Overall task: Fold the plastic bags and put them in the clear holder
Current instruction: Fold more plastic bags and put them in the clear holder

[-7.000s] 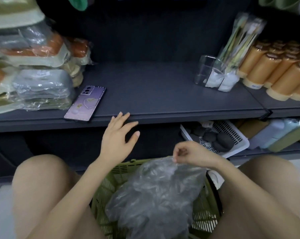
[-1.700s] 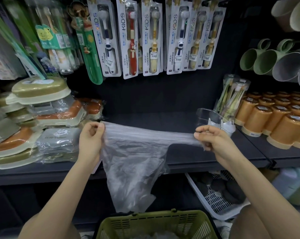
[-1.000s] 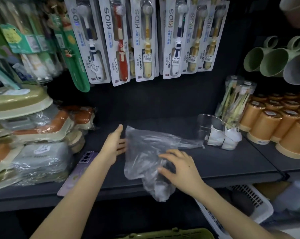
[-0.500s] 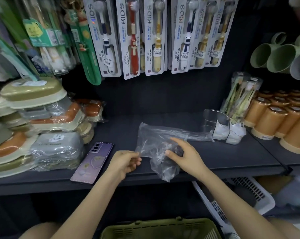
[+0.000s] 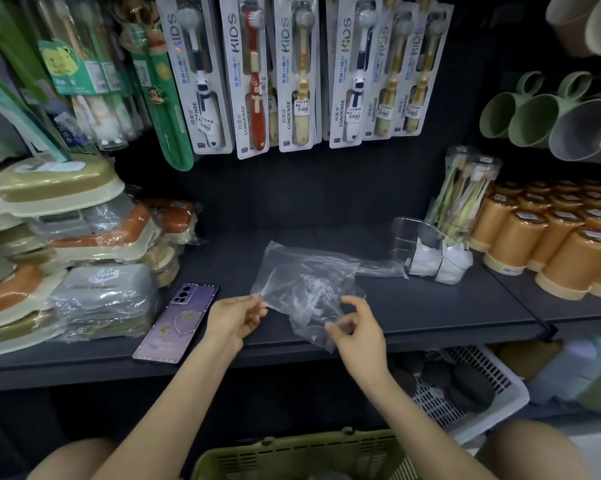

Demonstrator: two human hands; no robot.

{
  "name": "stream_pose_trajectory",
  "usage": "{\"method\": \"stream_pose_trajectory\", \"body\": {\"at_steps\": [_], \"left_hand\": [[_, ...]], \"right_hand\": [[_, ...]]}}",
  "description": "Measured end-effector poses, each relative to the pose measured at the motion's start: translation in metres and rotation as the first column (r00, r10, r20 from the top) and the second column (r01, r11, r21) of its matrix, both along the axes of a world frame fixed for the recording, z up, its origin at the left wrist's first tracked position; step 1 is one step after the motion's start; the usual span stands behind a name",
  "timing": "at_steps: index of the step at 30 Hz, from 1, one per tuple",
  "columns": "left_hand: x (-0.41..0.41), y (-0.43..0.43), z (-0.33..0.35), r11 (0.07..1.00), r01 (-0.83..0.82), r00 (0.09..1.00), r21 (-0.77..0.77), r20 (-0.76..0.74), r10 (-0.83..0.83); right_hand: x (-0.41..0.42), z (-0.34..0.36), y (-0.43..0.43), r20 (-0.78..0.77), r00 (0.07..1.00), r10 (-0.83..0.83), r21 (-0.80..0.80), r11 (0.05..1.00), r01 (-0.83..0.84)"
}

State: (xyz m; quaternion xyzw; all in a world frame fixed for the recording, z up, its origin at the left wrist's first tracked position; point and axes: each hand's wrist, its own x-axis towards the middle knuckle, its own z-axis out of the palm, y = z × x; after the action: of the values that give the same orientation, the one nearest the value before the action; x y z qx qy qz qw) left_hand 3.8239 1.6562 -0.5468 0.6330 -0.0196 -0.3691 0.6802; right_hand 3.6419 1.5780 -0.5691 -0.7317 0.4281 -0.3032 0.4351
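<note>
Head view: left hand (image 5: pixel 235 318) and right hand (image 5: pixel 356 332) each pinch an edge of the crumpled plastic bag (image 5: pixel 306 282), which lies on the shelf (image 5: pixel 430 306) not yet folded. The clear holder (image 5: pixel 427 251) beside it already holds white bundles (image 5: pixel 422 259).

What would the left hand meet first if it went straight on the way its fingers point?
The plastic bag, whose edge the left hand pinches; beyond it, probably the right hand, though depth is unclear.
</note>
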Motion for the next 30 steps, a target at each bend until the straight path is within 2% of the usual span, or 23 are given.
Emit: {"method": "stream_pose_trajectory", "body": {"at_steps": [3, 6, 11, 15, 18, 20, 22, 26, 30], "left_hand": [[0.012, 0.008, 0.002, 1.0, -0.022, 1.0, 0.0, -0.001, 0.022], [0.027, 0.015, 0.002, 0.999, -0.048, 0.999, -0.003, -0.014, 0.048], [0.039, 0.018, 0.001, 0.999, -0.031, 0.999, 0.026, 0.024, 0.031], [0.029, 0.014, -0.005, 0.997, 0.023, 0.993, 0.079, 0.116, -0.033], [0.02, 0.014, -0.011, 0.996, 0.009, 0.988, 0.088, 0.156, -0.022], [0.016, 0.015, -0.015, 0.996, -0.002, 0.986, 0.093, 0.167, -0.014], [0.014, 0.015, -0.017, 0.996, -0.012, 0.985, 0.091, 0.175, -0.004], [0.013, 0.015, -0.018, 0.997, -0.015, 0.986, 0.082, 0.167, 0.001], [0.013, 0.017, -0.016, 0.998, -0.021, 0.991, 0.067, 0.135, 0.012]], "right_hand": [[-0.021, 0.013, -0.019, 0.197, 0.973, 0.12, 0.226, 0.96, -0.165], [-0.047, 0.028, -0.042, 0.176, 0.95, 0.258, 0.27, 0.915, -0.298], [-0.07, 0.033, -0.082, 0.083, 0.988, 0.127, 0.192, 0.971, -0.141], [-0.071, 0.032, -0.087, 0.071, 0.996, 0.056, 0.23, 0.971, -0.071], [-0.072, 0.024, -0.082, -0.154, 0.978, -0.144, 0.132, 0.978, 0.164], [-0.072, 0.022, -0.077, -0.282, 0.934, -0.22, 0.02, 0.972, 0.235], [-0.07, 0.023, -0.073, -0.326, 0.924, -0.201, -0.021, 0.978, 0.206], [-0.065, 0.02, -0.072, -0.332, 0.939, -0.089, 0.093, 0.988, 0.127], [-0.067, 0.011, -0.076, -0.234, 0.966, -0.11, 0.196, 0.968, 0.158]]}}
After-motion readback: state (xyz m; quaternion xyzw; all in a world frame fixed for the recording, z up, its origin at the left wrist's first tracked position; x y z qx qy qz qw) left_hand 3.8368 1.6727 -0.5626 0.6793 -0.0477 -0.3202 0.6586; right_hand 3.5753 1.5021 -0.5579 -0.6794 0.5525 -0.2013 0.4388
